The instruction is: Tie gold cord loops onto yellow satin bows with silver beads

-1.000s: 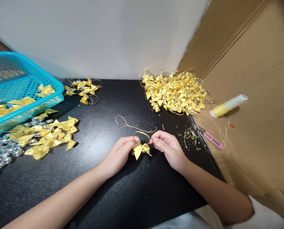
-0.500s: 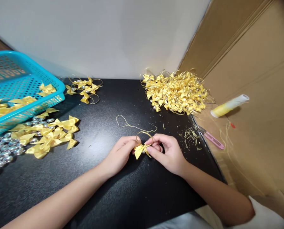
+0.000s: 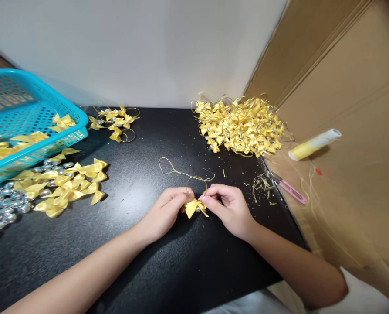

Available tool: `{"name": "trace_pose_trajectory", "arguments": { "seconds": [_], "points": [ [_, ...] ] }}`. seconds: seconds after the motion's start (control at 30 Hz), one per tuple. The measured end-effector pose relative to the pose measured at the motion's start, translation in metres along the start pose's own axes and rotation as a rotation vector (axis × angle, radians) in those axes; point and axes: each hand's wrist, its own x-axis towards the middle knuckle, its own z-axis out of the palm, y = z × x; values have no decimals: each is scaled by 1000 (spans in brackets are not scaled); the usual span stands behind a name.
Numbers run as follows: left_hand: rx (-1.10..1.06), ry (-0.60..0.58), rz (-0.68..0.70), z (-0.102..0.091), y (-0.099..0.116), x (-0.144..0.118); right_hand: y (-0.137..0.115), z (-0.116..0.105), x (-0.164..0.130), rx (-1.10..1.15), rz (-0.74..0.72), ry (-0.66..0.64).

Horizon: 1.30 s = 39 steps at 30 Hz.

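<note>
Your left hand (image 3: 163,211) and right hand (image 3: 228,208) meet low over the desk (image 3: 168,261), and the little yellow bow (image 3: 194,206) sits right between them. Both sets of fingers are pinched shut on it — the left on one side, the right on the other, where the thin gold string (image 3: 181,172) loops up behind. Hold the bow flat and firm with your left hand so it does not spin. Pull the string slow and even with your right, close to the knot, so the loop does not slip. Keep your hands near the desk — the big pile (image 3: 243,126) of bows is well off to the right, and the basket (image 3: 27,122) far left.
</note>
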Motion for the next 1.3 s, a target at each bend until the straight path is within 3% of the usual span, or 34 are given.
{"name": "trace_pose_trajectory", "arguments": {
  "seconds": [0.23,0.43,0.53,0.73,0.9,1.07,1.3],
  "points": [
    [41,-30,34,-1,-1,0,2,-1,1,119,73,-29],
    [20,-40,40,1,-3,-2,1,-2,1,136,46,-48],
    [68,19,150,3,-6,-5,-1,-3,0,76,-26,-28],
    [362,141,541,7,-7,-12,-3,-5,-5,-165,-331,113],
    [487,210,757,9,-8,-16,-3,-5,-7,-276,-444,135],
    [563,233,814,9,-8,-16,-8,-3,-6,-336,-512,145],
    [568,212,789,8,-7,-17,-6,-4,-8,-383,-447,94]
  ]
}}
